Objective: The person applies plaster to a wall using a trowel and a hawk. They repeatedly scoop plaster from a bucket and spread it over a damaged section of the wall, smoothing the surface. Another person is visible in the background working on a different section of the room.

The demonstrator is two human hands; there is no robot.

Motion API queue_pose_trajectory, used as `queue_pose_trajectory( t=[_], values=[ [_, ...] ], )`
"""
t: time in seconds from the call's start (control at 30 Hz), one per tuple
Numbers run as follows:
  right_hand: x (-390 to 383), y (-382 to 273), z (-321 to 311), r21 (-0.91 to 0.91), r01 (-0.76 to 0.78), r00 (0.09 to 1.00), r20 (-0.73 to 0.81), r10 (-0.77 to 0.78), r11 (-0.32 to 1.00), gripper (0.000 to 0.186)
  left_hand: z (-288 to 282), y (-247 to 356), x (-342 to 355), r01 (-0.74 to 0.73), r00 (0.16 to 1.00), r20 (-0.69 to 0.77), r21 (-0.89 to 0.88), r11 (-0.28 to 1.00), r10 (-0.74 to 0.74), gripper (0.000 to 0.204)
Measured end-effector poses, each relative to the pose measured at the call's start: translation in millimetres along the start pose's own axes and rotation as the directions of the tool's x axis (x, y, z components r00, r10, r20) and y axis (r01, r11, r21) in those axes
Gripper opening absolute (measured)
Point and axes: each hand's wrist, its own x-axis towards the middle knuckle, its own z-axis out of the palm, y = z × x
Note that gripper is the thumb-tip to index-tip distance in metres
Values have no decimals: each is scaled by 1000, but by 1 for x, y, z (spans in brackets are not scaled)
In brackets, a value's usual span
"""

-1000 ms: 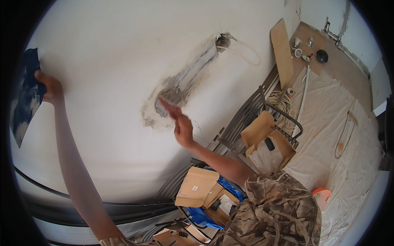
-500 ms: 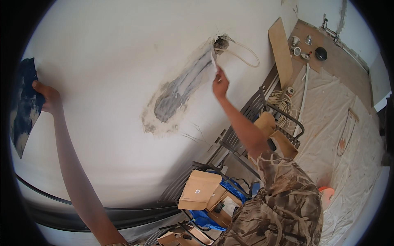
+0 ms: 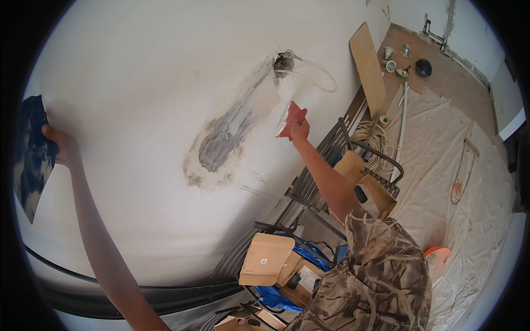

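Observation:
My right hand (image 3: 300,131) grips a red putty knife (image 3: 291,120) with whitish filler along its edge, just right of the patched strip. At the far left my left hand (image 3: 64,146) pinches the edge of a dark blue plate (image 3: 33,154) smeared with pale filler. On the white wall (image 3: 127,83) a long grey patch (image 3: 223,140) slants up toward a rough hole (image 3: 285,63). Its upper end bears a smooth pale layer, while the lower end shows streaky grey. A looped white cable (image 3: 320,70) comes out of the hole.
Metal chairs (image 3: 314,182) line the wall, bearing opened cardboard boxes (image 3: 267,258) and a blue bag (image 3: 274,298). A board (image 3: 367,69) leans on the wall beyond a coiled cable (image 3: 371,135). Plastic sheeting (image 3: 436,193) covers the floor, with lamp fittings (image 3: 391,66) farther off.
My right hand has drawn the putty knife down and off the patch, turning its red face into view. A smooth pale layer now covers the patch's upper part. The left hand still holds the plate.

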Motion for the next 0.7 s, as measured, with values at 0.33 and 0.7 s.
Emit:
queue_pose_trajectory(
  t=[0.33, 0.7],
  values=[
    [34, -40, 33, -48, 195, 980, -37, -197, 980, 36, 10, -10, -25, -444, 895, 216, 525, 726, 391, 30],
    [-59, -64, 47, -247, 722, 687, 150, -711, 646, 28, 15, -7, -21, 134, 991, -7, -85, 987, -135, 41]
  ],
)
